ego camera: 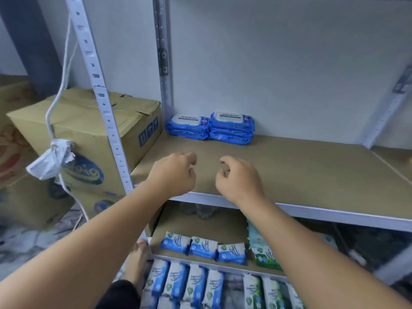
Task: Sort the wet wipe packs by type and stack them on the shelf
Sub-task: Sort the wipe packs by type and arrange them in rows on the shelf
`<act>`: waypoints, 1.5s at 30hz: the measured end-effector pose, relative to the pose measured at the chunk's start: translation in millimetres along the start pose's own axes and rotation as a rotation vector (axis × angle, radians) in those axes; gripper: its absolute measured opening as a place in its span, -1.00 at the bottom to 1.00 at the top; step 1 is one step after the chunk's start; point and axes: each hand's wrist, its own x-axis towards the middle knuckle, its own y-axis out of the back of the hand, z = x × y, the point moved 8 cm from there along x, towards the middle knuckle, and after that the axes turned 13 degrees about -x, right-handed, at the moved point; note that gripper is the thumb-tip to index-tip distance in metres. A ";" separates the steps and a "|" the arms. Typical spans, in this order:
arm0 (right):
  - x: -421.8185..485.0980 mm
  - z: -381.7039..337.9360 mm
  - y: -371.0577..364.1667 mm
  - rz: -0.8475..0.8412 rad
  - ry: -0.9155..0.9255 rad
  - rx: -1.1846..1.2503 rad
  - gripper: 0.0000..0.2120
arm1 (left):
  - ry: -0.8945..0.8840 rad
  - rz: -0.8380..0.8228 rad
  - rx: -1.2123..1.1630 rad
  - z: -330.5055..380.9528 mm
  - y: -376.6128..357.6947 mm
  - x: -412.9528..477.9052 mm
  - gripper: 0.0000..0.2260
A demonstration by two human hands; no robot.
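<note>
Two short stacks of blue wet wipe packs (209,128) sit side by side at the back left of the brown shelf board (312,175). My left hand (172,175) and my right hand (238,177) hover over the shelf's front edge, well in front of those stacks, fingers loosely curled and holding nothing. On the lower shelf lie three small blue-and-white packs (204,247) and a green-and-white pack (265,257). Below them, a row of several blue packs (185,284) and green packs (263,291) stands on edge.
A cardboard box (89,139) stands left of the white perforated shelf post (104,108). A white cord with a crumpled bag (53,161) hangs in front of it. My bare foot (137,259) is on the floor by the lower shelf.
</note>
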 end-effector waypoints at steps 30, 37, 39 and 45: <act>-328.8 146.5 -350.6 -1.108 -0.888 0.311 -0.59 | 1.025 -0.660 -0.295 -147.0 -362.8 -325.1 -0.66; -372.2 153.7 -397.1 -1.111 -1.034 0.315 -0.66 | 1.150 -0.548 -0.318 -160.2 -391.7 -326.8 -0.64; -373.1 150.7 -397.9 -1.056 -1.054 0.307 -0.72 | 1.174 -0.555 -0.332 -159.2 -400.2 -328.5 -0.59; -377.5 154.8 -403.2 -0.954 -1.130 0.321 -0.76 | 1.207 -0.571 -0.337 -158.4 -406.0 -326.7 -0.62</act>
